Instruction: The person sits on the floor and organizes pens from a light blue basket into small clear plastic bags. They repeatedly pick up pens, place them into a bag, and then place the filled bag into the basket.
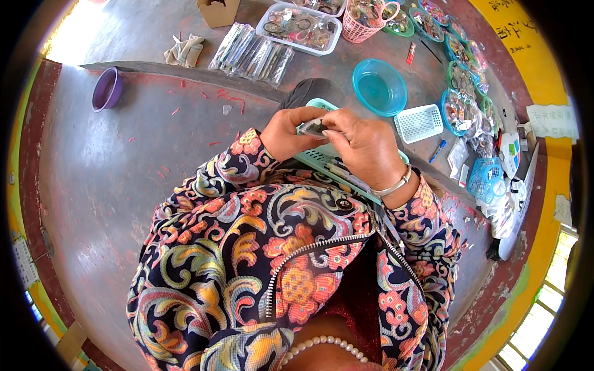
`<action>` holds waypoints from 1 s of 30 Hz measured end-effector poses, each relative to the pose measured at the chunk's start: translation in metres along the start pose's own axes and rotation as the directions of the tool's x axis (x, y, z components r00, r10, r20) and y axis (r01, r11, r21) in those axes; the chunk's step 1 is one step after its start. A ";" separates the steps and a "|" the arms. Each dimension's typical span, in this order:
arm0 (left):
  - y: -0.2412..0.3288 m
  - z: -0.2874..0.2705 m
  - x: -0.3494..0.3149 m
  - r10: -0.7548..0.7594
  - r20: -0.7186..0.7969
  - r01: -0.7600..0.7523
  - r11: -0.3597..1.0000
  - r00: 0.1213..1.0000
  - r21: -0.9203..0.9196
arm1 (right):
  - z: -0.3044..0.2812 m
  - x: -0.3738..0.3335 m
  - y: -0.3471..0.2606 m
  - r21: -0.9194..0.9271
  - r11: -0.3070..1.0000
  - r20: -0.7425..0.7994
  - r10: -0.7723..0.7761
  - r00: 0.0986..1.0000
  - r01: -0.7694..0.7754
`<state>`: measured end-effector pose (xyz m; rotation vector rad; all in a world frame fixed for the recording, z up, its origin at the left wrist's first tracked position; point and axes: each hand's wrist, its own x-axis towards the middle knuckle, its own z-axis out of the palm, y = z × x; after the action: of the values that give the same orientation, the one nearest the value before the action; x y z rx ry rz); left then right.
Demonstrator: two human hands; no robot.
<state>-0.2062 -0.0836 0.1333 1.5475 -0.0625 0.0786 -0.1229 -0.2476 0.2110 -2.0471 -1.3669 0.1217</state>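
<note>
Nearest, both hands meet above a pale green slotted tray [322, 162] that rests on the person's lap edge. The left hand [286, 133] and the right hand [365, 148] pinch between them a small dark piece in a clear wrapper [314, 128], fingers curled tight around it from either side; neither hand is spread. The piece sits just above the tray's far end, touching both sets of fingertips. What exactly it is stays too small to tell.

By the look of it, the step in hand is fitting or sealing that small piece in its clear sleeve. The next move would seem to call for a firm two-finger hold and a careful slide, since the wrapper looks slick and thin.

Beyond the hands, on the grey tabletop [124, 154], lie a white slotted tray [419, 122] and a turquoise bowl [379, 86], near each other. A blue pen-like stick [437, 151] lies just right of the white tray. Far left stands a purple cup [106, 88], well apart from the rest.

Further off, a fan of long clear packets [252, 53] lies beside a crumpled cloth [184, 49]. Behind them sit a white rectangular tray of ring-shaped bits [299, 27], a pink basket [364, 20] and a brown carton [218, 10]. A curving row of green-rimmed dishes [461, 77] runs down the right side toward a blue basket [484, 176]. A yellow wall band [526, 55] carries dark painted characters, with a white paper notice [552, 120] below.
</note>
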 end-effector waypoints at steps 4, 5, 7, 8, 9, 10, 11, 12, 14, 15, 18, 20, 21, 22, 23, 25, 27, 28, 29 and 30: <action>0.002 0.005 0.000 0.009 -0.035 -0.011 0.997 0.999 -0.072 | -0.003 0.000 -0.001 -0.051 0.998 -0.003 -0.036 0.999 0.036; 0.003 0.006 -0.001 0.027 -0.059 -0.031 0.998 0.998 -0.064 | -0.009 0.000 -0.004 -0.064 0.996 -0.032 -0.063 0.998 0.060; 0.002 0.005 0.000 0.035 -0.072 -0.040 0.997 0.997 -0.069 | -0.020 0.002 -0.006 -0.132 0.987 -0.097 -0.109 0.989 0.096; 0.001 0.004 0.000 0.022 -0.055 -0.027 0.996 0.998 -0.088 | -0.027 0.003 -0.007 -0.190 0.977 -0.133 -0.124 0.983 0.098; 0.000 0.002 0.001 0.009 -0.038 -0.013 0.994 0.999 -0.105 | -0.031 0.003 -0.006 -0.247 0.964 -0.167 -0.141 0.976 0.097; 0.000 0.001 0.001 0.002 -0.017 -0.004 0.993 1.000 -0.119 | -0.029 0.002 -0.002 -0.174 0.982 -0.182 -0.101 0.978 0.069; -0.001 0.000 0.002 -0.004 0.013 0.006 0.991 1.000 -0.136 | -0.027 -0.003 0.007 -0.124 0.992 -0.139 -0.044 0.989 0.027; 0.000 -0.001 0.003 -0.013 0.036 0.018 0.989 0.999 -0.149 | -0.024 -0.006 0.019 -0.069 0.998 -0.091 0.006 0.996 -0.013; 0.001 0.000 0.004 -0.010 0.048 0.017 0.988 0.999 -0.156 | -0.022 -0.013 0.026 0.133 0.975 -0.005 0.179 0.984 -0.177; 0.002 0.002 0.004 0.002 0.038 0.004 0.988 0.999 -0.152 | -0.022 -0.014 0.025 0.161 0.974 -0.041 0.171 0.984 -0.162; 0.006 0.006 0.005 0.033 -0.027 -0.035 0.996 0.999 -0.085 | -0.027 -0.014 0.017 0.217 0.970 -0.135 0.143 0.980 -0.111; 0.004 0.009 0.007 0.052 -0.053 -0.057 0.993 0.997 -0.103 | -0.030 -0.016 0.017 0.204 0.971 -0.157 0.154 0.976 -0.120; 0.003 0.009 0.007 0.020 -0.068 -0.025 0.998 0.997 -0.064 | -0.031 -0.018 0.018 0.199 0.972 -0.167 0.159 0.973 -0.125; 0.004 0.008 0.007 -0.010 -0.084 0.008 1.000 0.996 -0.025 | -0.030 -0.021 0.022 0.223 0.968 -0.199 0.157 0.967 -0.111; 0.003 0.008 0.009 -0.033 -0.098 0.034 0.999 0.995 0.003 | -0.032 -0.027 0.021 0.205 0.969 -0.220 0.183 0.958 -0.138; -0.003 0.009 0.010 0.015 -0.119 -0.022 0.998 0.993 -0.060 | -0.038 -0.040 0.019 0.172 0.966 -0.261 0.232 0.937 -0.191; -0.008 0.006 0.011 0.003 -0.121 -0.020 0.990 0.993 -0.142 | -0.040 -0.062 0.027 0.121 0.971 -0.205 0.228 0.952 -0.207; -0.008 0.006 0.010 0.032 -0.120 -0.045 0.994 0.992 -0.105 | -0.040 -0.073 0.029 0.117 0.967 -0.166 0.245 0.955 -0.228; -0.004 0.006 0.009 0.044 -0.114 -0.053 0.995 0.993 -0.082 | -0.038 -0.083 0.032 0.120 0.962 -0.122 0.259 0.958 -0.245; -0.002 0.005 0.008 0.060 -0.106 -0.067 0.996 0.993 -0.063 | -0.037 -0.094 0.034 0.128 0.962 -0.090 0.252 0.963 -0.240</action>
<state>-0.1978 -0.0889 0.1324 1.4727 -0.0314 0.2059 -0.1226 -0.3528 0.1942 -2.0867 -1.0127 0.1933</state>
